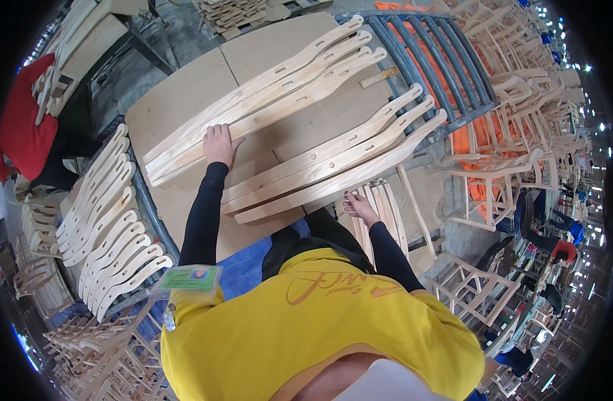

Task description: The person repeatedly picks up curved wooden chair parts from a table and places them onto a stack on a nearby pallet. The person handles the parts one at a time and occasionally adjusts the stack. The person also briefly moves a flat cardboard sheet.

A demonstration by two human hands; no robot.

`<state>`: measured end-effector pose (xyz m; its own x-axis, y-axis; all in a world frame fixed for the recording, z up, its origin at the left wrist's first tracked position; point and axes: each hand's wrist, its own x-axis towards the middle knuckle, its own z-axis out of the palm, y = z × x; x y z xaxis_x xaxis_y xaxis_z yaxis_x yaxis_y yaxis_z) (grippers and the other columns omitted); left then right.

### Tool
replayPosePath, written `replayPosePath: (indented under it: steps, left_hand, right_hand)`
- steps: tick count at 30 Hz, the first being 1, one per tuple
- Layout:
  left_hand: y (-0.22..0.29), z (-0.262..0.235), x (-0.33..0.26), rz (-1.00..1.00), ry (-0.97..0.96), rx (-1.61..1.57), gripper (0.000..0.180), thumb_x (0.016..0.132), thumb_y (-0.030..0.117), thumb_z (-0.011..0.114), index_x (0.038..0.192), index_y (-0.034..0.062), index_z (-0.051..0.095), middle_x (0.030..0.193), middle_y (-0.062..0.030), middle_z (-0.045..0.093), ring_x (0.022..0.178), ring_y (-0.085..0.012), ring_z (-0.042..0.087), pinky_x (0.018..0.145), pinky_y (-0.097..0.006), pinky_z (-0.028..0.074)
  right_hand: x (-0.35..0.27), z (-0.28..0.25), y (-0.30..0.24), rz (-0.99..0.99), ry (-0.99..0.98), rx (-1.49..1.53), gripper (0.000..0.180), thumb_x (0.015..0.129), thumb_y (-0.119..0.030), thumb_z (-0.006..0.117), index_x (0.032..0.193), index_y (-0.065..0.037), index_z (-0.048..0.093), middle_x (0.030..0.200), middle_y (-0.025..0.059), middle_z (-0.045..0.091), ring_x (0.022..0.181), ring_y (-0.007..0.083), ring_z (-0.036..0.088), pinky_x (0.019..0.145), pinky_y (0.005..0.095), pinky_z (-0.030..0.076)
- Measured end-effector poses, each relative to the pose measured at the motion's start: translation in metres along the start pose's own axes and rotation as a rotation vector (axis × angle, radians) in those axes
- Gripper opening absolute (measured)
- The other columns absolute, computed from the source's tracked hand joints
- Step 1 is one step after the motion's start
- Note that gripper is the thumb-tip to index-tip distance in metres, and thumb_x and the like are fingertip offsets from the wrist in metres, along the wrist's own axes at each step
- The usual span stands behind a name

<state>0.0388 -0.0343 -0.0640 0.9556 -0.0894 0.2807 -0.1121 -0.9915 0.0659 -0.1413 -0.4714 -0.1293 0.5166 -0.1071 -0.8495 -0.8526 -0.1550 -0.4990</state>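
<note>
Two sets of shaped wood lie on your cardboard-covered surface (186,87): far pieces (279,109) and near pieces (333,183). Your left hand (219,145) rests on the far pieces, thumb spread wide. Your right hand (360,208) curls just beside the near pieces; whether it holds anything, I cannot tell. Your right sleeve (391,254) partly hides stacked pieces (390,207).

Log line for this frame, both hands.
left hand: on farther wooden pieces | right hand: beside nearer wooden pieces, contact unclear | under pieces: cardboard
</note>
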Motion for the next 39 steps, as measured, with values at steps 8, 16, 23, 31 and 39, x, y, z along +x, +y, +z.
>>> replayPosePath:
  steps: [8, 16, 23, 31, 39]
  left_hand:
    - [0.027, 0.016, 0.003, -0.212, -0.029, -0.14, 0.056, 0.073, 0.053, 0.074, 0.103, 0.0071, 0.058, 0.107, -0.0109, 0.057, 0.099, -0.0297, 0.053, 0.084, -0.042, 0.045]
    - [-0.077, 0.003, -0.04, -0.398, 0.271, -0.115, 0.067, 0.082, 0.05, 0.067, 0.128, 0.0035, 0.051, 0.134, -0.0179, 0.049, 0.126, -0.0323, 0.044, 0.108, -0.05, 0.028]
    - [-0.215, 0.036, -0.098, -0.988, 0.389, -0.319, 0.074, 0.085, 0.049, 0.063, 0.138, 0.0004, 0.047, 0.14, -0.0226, 0.047, 0.132, -0.0359, 0.042, 0.111, -0.044, 0.032]
    - [-0.23, 0.055, -0.095, -1.126, 0.37, -0.646, 0.064, 0.088, 0.048, 0.058, 0.141, 0.0132, 0.048, 0.136, -0.021, 0.054, 0.125, -0.0359, 0.052, 0.104, -0.04, 0.04]
    - [-0.226, 0.055, -0.098, -1.149, 0.083, -0.609, 0.07, 0.094, 0.053, 0.043, 0.154, 0.0224, 0.023, 0.133, -0.0171, 0.058, 0.129, -0.0328, 0.05, 0.115, -0.059, 0.003]
  right_hand:
    - [-0.006, -0.011, -0.003, -0.034, 0.004, -0.056, 0.044, 0.097, -0.042, 0.055, 0.123, -0.007, 0.058, 0.104, 0.0037, 0.068, 0.087, 0.0126, 0.066, 0.071, 0.0271, 0.051]
    - [-0.028, -0.036, 0.026, 0.049, 0.047, -0.098, 0.044, 0.097, -0.039, 0.054, 0.127, -0.007, 0.056, 0.11, 0.0077, 0.068, 0.095, 0.0174, 0.065, 0.082, 0.0356, 0.051]
    - [-0.041, -0.051, 0.034, 0.1, 0.05, -0.243, 0.046, 0.096, -0.04, 0.054, 0.129, -0.006, 0.054, 0.111, 0.0098, 0.067, 0.096, 0.0191, 0.066, 0.081, 0.0357, 0.052]
    - [-0.041, -0.057, 0.038, 0.097, 0.021, -0.295, 0.042, 0.098, -0.036, 0.052, 0.128, -0.006, 0.054, 0.109, 0.0097, 0.068, 0.094, 0.0191, 0.066, 0.078, 0.035, 0.053]
    - [-0.025, -0.035, 0.017, 0.07, -0.073, -0.453, 0.043, 0.099, -0.04, 0.05, 0.127, -0.007, 0.055, 0.111, 0.0086, 0.068, 0.096, 0.0183, 0.065, 0.08, 0.0342, 0.052]
